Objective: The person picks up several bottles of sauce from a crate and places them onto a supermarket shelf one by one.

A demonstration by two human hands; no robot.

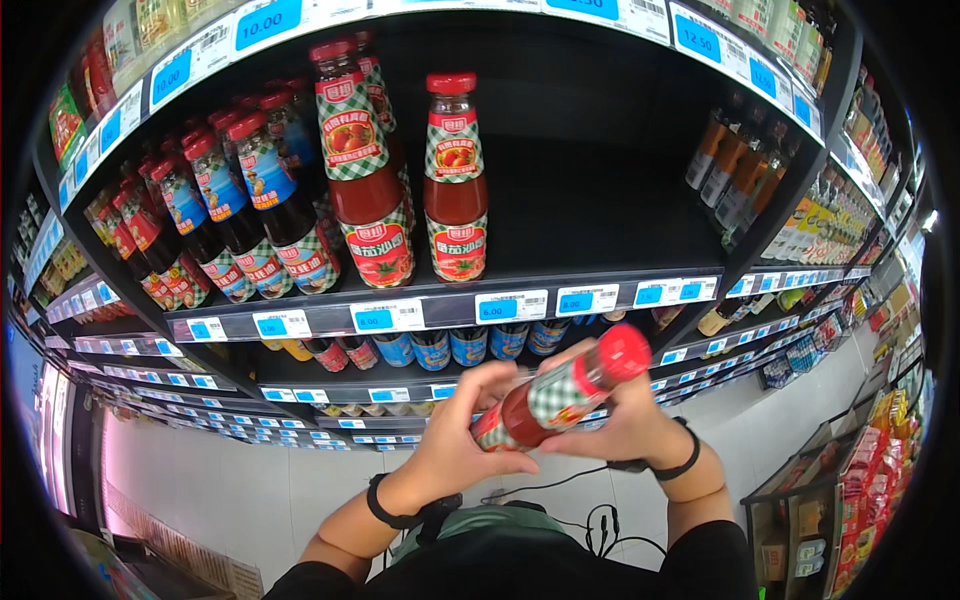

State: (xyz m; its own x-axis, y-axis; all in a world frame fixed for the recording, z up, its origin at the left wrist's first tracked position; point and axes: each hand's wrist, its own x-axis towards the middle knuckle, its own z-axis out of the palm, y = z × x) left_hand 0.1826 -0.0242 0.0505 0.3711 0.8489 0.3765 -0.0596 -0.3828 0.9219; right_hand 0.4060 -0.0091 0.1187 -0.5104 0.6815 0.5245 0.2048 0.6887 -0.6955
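Observation:
A glass bottle of tomato ketchup (534, 411) with a red cap is tilted in front of the shelves, its cap up to the right. Around its lower end is my left hand (466, 427). My right hand (626, 416) grips it nearer the neck. Ahead, on the shelf, two ketchup bottles of the same kind stand upright at the front, a larger one (367, 180) and a smaller one (455, 180), with more behind the larger. Left of them are rows of dark oyster sauce bottles (274, 195) with blue labels and red caps.
The shelf edge (450, 307) carries price tags. Lower shelves hold jars with blue labels (469, 345). Dark bottles with orange labels (724, 165) stand at the right. A rack of red packets (870, 480) is at the lower right. Black cables (604, 529) hang near my body.

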